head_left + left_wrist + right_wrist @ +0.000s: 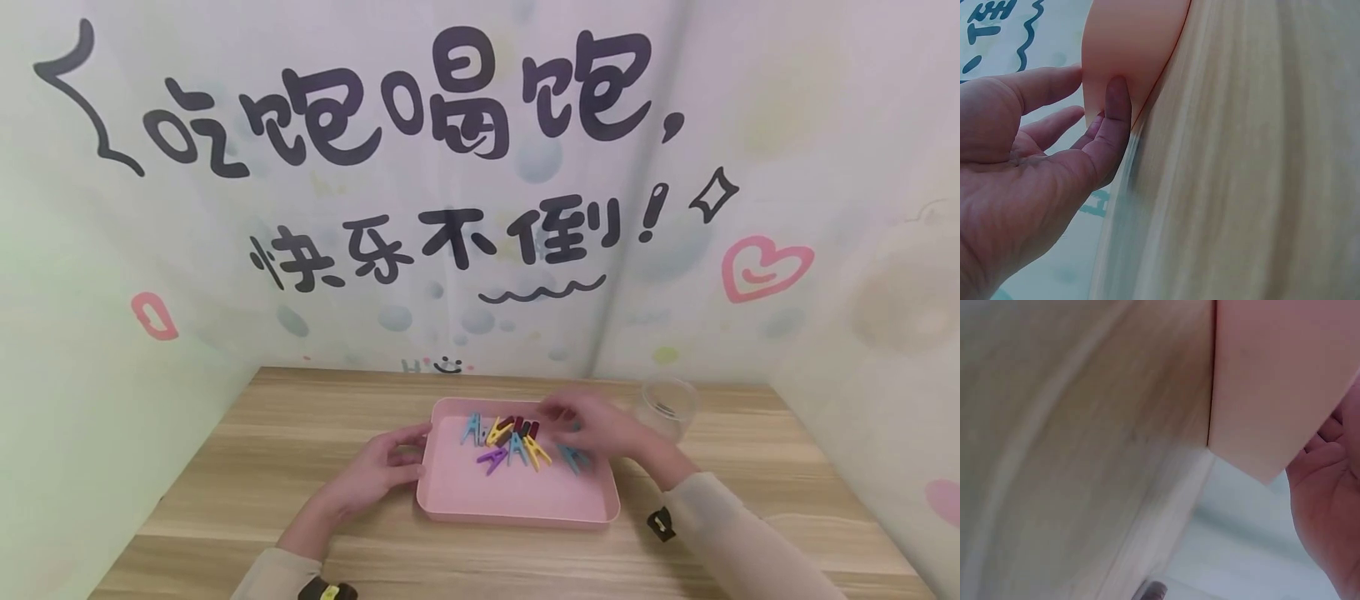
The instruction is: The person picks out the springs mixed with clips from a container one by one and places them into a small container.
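Head view, left hand loosely touching pink tray, right hand by colorful clips, its grip unclear

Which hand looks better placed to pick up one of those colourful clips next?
Probably the right hand: it reaches over the pink tray, close to the clips. The left hand touches the tray's left wall from outside, with that wall between it and the clips.

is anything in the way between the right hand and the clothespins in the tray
Nothing visible: the right hand reaches over the pink tray, beside the clothespins; the clear cup stands outside the tray.
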`<action>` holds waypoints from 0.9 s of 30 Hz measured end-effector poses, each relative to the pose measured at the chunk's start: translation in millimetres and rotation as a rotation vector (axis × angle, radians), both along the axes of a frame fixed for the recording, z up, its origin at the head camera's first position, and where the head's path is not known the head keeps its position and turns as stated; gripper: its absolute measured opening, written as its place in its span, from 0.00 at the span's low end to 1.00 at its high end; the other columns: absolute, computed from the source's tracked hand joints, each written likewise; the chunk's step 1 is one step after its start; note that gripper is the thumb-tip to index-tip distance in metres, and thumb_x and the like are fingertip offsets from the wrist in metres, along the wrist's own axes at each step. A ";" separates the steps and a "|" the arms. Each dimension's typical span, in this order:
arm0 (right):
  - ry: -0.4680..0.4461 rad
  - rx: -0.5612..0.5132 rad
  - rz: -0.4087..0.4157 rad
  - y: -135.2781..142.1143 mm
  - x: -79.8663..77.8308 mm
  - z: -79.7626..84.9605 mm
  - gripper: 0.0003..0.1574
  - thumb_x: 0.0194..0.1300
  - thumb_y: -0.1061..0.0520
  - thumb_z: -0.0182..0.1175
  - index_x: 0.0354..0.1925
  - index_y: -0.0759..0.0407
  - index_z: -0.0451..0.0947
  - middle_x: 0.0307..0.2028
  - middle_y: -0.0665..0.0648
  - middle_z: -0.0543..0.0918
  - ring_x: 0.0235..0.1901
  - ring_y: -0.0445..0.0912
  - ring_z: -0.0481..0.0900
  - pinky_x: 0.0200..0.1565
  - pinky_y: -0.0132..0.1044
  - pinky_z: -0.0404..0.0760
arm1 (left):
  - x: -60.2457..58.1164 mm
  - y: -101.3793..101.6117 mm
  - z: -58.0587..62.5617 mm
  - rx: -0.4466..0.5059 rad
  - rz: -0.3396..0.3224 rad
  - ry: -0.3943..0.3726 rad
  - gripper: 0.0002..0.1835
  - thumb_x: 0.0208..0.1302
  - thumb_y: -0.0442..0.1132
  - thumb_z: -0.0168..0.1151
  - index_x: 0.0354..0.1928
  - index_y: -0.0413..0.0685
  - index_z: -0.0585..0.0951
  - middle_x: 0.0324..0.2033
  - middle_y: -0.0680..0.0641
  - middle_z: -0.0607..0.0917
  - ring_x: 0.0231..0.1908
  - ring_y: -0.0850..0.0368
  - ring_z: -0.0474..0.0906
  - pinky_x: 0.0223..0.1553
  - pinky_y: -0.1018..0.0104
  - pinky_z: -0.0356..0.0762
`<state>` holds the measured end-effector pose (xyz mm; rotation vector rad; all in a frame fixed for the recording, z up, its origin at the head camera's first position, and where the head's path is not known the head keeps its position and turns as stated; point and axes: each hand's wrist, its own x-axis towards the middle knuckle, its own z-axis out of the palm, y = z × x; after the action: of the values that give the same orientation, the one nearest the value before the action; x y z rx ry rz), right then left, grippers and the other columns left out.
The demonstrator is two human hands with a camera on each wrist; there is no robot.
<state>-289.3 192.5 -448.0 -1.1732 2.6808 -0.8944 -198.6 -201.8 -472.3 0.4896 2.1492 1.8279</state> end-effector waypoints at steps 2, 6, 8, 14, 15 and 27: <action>-0.043 0.000 -0.001 -3.0 0.7 -0.3 0.26 0.69 0.57 0.73 0.63 0.62 0.82 0.54 0.55 0.87 0.52 0.49 0.84 0.55 0.46 0.87 | 0.1 0.4 0.0 -0.003 0.008 -0.006 0.35 0.73 0.25 0.62 0.78 0.27 0.61 0.66 0.26 0.73 0.62 0.33 0.79 0.57 0.61 0.85; -0.094 0.009 -0.002 -9.0 2.5 -0.3 0.25 0.70 0.58 0.72 0.63 0.60 0.82 0.54 0.54 0.87 0.53 0.48 0.84 0.56 0.46 0.87 | 0.6 0.4 0.9 0.004 0.002 -0.003 0.35 0.73 0.25 0.62 0.78 0.26 0.61 0.66 0.26 0.72 0.62 0.32 0.79 0.58 0.59 0.85; -0.102 0.013 0.009 -12.1 3.3 -0.2 0.24 0.71 0.60 0.71 0.63 0.60 0.82 0.54 0.54 0.87 0.53 0.48 0.84 0.56 0.46 0.87 | 1.0 0.6 2.0 0.007 -0.001 0.003 0.36 0.73 0.25 0.62 0.78 0.26 0.60 0.66 0.25 0.72 0.62 0.31 0.78 0.58 0.58 0.85; -0.114 0.045 0.033 -17.2 1.4 -3.8 0.27 0.73 0.62 0.68 0.68 0.56 0.80 0.56 0.50 0.86 0.53 0.44 0.84 0.58 0.43 0.85 | 1.9 1.1 3.1 0.014 -0.002 -0.006 0.36 0.73 0.25 0.62 0.78 0.26 0.60 0.67 0.25 0.72 0.63 0.31 0.78 0.58 0.57 0.86; -0.115 0.050 0.033 -17.4 0.8 -4.6 0.27 0.73 0.62 0.68 0.68 0.55 0.80 0.56 0.50 0.86 0.52 0.43 0.83 0.58 0.43 0.85 | 1.8 1.2 2.8 0.014 -0.002 -0.007 0.36 0.74 0.25 0.62 0.78 0.26 0.60 0.67 0.25 0.72 0.63 0.31 0.78 0.58 0.57 0.86; -0.142 0.064 0.043 -19.9 2.1 -5.5 0.15 0.70 0.63 0.71 0.52 0.52 0.85 0.44 0.46 0.87 0.43 0.40 0.83 0.50 0.36 0.86 | 0.5 1.3 1.2 -0.009 0.013 -0.011 0.35 0.73 0.25 0.62 0.78 0.27 0.61 0.67 0.26 0.72 0.64 0.31 0.77 0.58 0.60 0.85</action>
<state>-287.2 172.6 -453.5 -1.1061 2.5427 -0.8447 -198.2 -200.5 -471.0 0.4639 2.1577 1.8230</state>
